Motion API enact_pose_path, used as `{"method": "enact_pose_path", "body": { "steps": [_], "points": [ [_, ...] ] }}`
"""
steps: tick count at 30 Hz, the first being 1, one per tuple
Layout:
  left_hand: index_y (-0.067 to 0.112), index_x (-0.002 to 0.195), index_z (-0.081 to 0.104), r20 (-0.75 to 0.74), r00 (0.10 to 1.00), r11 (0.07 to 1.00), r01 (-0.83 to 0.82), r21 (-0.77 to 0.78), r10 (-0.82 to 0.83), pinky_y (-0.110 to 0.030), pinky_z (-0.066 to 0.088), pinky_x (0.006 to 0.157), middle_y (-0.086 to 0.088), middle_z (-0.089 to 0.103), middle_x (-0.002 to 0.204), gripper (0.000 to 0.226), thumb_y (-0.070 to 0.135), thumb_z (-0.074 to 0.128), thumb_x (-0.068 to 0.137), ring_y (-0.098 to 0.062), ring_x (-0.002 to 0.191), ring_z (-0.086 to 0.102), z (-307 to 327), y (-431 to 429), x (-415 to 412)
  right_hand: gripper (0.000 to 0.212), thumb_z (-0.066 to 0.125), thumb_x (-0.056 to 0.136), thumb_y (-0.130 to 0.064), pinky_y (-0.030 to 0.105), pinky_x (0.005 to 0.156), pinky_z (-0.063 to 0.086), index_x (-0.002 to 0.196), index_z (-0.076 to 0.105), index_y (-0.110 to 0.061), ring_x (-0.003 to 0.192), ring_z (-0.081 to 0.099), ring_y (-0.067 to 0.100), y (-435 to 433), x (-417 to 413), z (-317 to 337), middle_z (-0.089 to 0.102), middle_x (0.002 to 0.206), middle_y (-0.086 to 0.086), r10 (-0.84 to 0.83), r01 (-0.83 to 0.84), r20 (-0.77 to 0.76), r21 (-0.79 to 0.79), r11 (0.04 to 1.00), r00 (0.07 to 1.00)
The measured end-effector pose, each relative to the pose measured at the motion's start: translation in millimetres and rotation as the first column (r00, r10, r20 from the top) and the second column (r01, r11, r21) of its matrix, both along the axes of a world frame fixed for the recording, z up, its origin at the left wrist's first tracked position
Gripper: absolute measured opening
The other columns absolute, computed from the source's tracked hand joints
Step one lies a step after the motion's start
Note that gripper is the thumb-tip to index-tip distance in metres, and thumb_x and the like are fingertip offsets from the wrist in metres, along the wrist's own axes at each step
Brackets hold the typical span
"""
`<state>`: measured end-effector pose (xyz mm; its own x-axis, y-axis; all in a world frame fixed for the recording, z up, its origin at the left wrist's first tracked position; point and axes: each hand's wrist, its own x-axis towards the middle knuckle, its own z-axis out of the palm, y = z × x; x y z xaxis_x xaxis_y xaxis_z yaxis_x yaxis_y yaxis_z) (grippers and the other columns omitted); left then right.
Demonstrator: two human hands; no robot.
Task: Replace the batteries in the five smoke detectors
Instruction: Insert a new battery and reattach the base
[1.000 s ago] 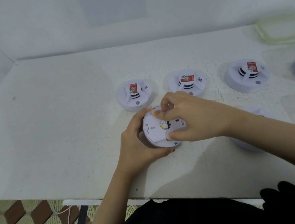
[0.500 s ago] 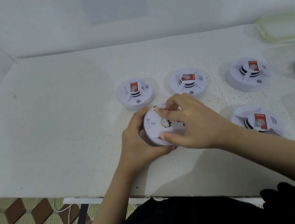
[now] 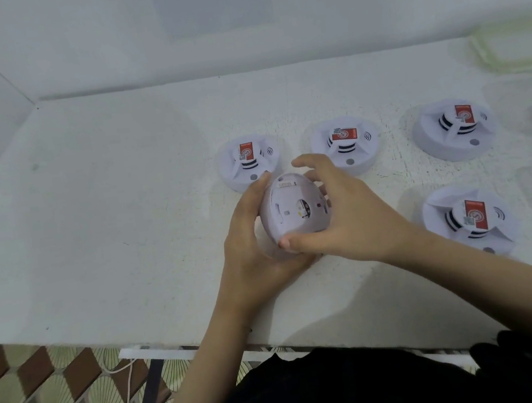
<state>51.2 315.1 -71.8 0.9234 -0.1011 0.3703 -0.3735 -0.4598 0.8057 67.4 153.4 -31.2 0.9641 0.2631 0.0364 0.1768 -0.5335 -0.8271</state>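
White table (image 3: 124, 221) — hands (image 3: 297, 241) gripping detector (image 3: 293, 211).

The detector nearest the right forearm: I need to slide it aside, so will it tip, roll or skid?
That detector sits on its wide flat base on the table, so it probably slides rather than tips. Being round, it could roll only if stood on edge. Its smooth white plastic shell looks rigid and likely light, so a gentle push at the rim should do.
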Motion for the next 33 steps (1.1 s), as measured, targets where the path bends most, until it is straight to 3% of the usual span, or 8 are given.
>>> {"method": "enact_pose_path", "body": {
  "steps": [3, 6, 11, 14, 16, 21, 27, 33],
  "points": [
    [0.007, 0.139, 0.041, -0.021, 0.999, 0.999, 0.028, -0.029, -0.029, -0.01, 0.042, 0.094, 0.02, 0.046, 0.137, 0.1, 0.025, 0.093, 0.057, 0.003, 0.12, 0.052, 0.5, 1.9, 1.1, 0.081, 0.083, 0.065, -0.034, 0.01, 0.076, 0.047, 0.131, 0.035, -0.034, 0.097, 0.054, -0.003, -2.4, 1.5, -0.1, 0.048, 0.109, -0.021, -0.009, 0.016, -0.063, 0.108, 0.994, 0.998],
    [0.004, 0.141, 0.038, -0.032, 0.996, 0.996, 0.086, -0.01, -0.087, -0.023, 0.044, 0.101, 0.002, 0.05, 0.139, 0.1, 0.027, 0.092, 0.06, -0.009, 0.127, 0.051, 0.7, 4.6, 3.2, 0.078, 0.08, 0.063, -0.037, 0.027, 0.083, 0.054, 0.129, 0.039, -0.034, 0.097, 0.063, 0.012, -8.2, 4.8, -1.4, 0.058, 0.117, -0.005, 0.055, 0.023, -0.227, 0.326, 0.945, 0.972],
    [0.003, 0.143, 0.038, -0.07, 0.984, 0.986, 0.165, -0.013, -0.166, -0.027, 0.041, 0.107, 0.002, 0.049, 0.143, 0.095, 0.038, 0.083, 0.067, -0.011, 0.134, 0.046, -1.6, 7.3, 7.5, 0.065, 0.068, 0.06, -0.03, 0.031, 0.072, 0.055, 0.121, 0.049, -0.024, 0.094, 0.066, 0.021, -18.7, 8.2, -11.0, 0.07, 0.103, 0.0, 0.314, 0.086, -0.38, 0.744, 0.662, 0.87],
    [0.0, 0.138, 0.044, -0.091, 0.973, 0.977, 0.21, -0.028, -0.212, -0.026, 0.044, 0.103, -0.005, 0.057, 0.135, 0.087, 0.033, 0.083, 0.068, -0.014, 0.128, 0.052, -1.7, 6.9, 8.9, 0.064, 0.066, 0.067, -0.022, 0.036, 0.062, 0.055, 0.128, 0.048, -0.008, 0.098, 0.063, 0.03, -21.5, 5.8, -16.3, 0.063, 0.112, 0.012, 0.457, 0.149, -0.379, 0.874, 0.463, 0.805],
    [0.001, 0.134, 0.047, -0.057, 0.979, 0.981, 0.194, -0.028, -0.195, -0.024, 0.044, 0.101, -0.002, 0.057, 0.133, 0.083, 0.034, 0.082, 0.066, -0.011, 0.125, 0.053, -2.3, 7.1, 8.8, 0.053, 0.052, 0.072, -0.013, 0.039, 0.061, 0.056, 0.124, 0.052, -0.005, 0.096, 0.065, 0.031, -24.3, 4.8, -18.8, 0.064, 0.111, 0.015, 0.479, 0.204, -0.399, 0.89, 0.408, 0.782],
    [0.0, 0.134, 0.046, 0.045, 0.991, 0.992, 0.124, 0.007, -0.125, -0.034, 0.047, 0.098, -0.006, 0.055, 0.133, 0.083, 0.032, 0.082, 0.066, -0.017, 0.123, 0.053, -4.8, 7.0, 9.7, 0.06, 0.049, 0.074, -0.011, 0.045, 0.071, 0.058, 0.133, 0.046, -0.022, 0.102, 0.064, 0.031, -29.6, 8.1, -24.0, 0.061, 0.123, 0.009, 0.393, 0.183, -0.45, 0.811, 0.555, 0.802],
    [0.029, 0.136, 0.038, 0.018, 0.991, 0.984, 0.134, -0.114, -0.133, -0.015, 0.048, 0.09, 0.03, 0.049, 0.134, 0.083, 0.03, 0.082, 0.066, -0.002, 0.124, 0.053, 3.4, 3.1, 4.1, 0.085, 0.066, 0.069, 0.006, 0.043, 0.075, 0.057, 0.138, 0.035, -0.033, 0.109, 0.063, 0.025, -31.5, 1.9, -30.5, 0.058, 0.127, 0.004, 0.335, 0.055, -0.392, 0.715, 0.697, 0.857],
    [0.013, 0.139, 0.046, -0.19, 0.958, 0.962, 0.175, -0.209, -0.216, -0.033, 0.054, 0.093, 0.001, 0.061, 0.131, 0.089, 0.015, 0.09, 0.062, -0.017, 0.12, 0.06, 0.9, 8.6, 10.9, 0.084, 0.066, 0.066, 0.009, 0.044, 0.072, 0.057, 0.133, 0.041, -0.034, 0.107, 0.063, 0.028, -32.9, 3.0, -33.5, 0.057, 0.128, 0.005, 0.337, 0.081, -0.399, 0.739, 0.669, 0.853]
  ]
}}
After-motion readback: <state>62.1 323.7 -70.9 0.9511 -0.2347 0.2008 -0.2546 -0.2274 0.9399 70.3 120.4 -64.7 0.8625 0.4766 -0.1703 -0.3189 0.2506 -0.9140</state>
